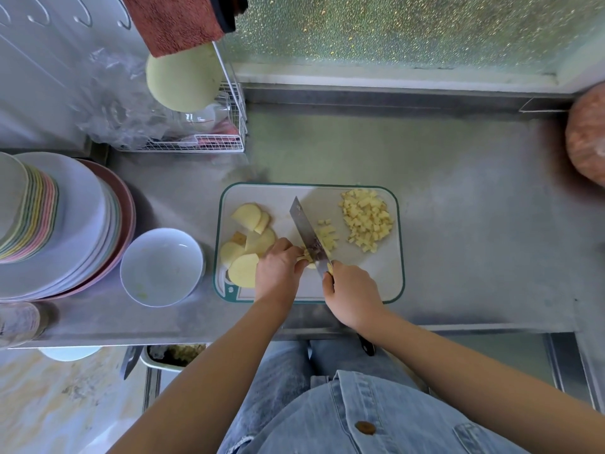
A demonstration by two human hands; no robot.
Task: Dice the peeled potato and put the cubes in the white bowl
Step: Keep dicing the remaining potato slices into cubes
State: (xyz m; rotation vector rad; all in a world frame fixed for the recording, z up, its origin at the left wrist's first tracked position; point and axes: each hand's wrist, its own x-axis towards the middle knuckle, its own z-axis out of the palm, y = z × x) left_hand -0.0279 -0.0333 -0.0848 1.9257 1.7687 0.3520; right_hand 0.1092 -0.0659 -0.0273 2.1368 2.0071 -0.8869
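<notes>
A white cutting board (386, 283) with a green rim lies on the steel counter. Several pale potato slices (244, 270) lie on its left side. A heap of potato cubes (366, 219) sits at its far right corner, with a smaller scatter of cubes (329, 237) beside the knife blade (304, 229). My right hand (352, 294) grips the knife handle, the blade angled down into the potato strips (306, 255). My left hand (278, 270) holds those strips with curled fingers just left of the blade. The white bowl (162, 267) stands left of the board, with no cubes in it.
Stacks of plates (65, 224) fill the counter's left end. A wire rack (196, 142) with plastic bags and a green round item stands behind them. A reddish round object (586, 142) sits at the far right. The counter's front edge runs just below the board.
</notes>
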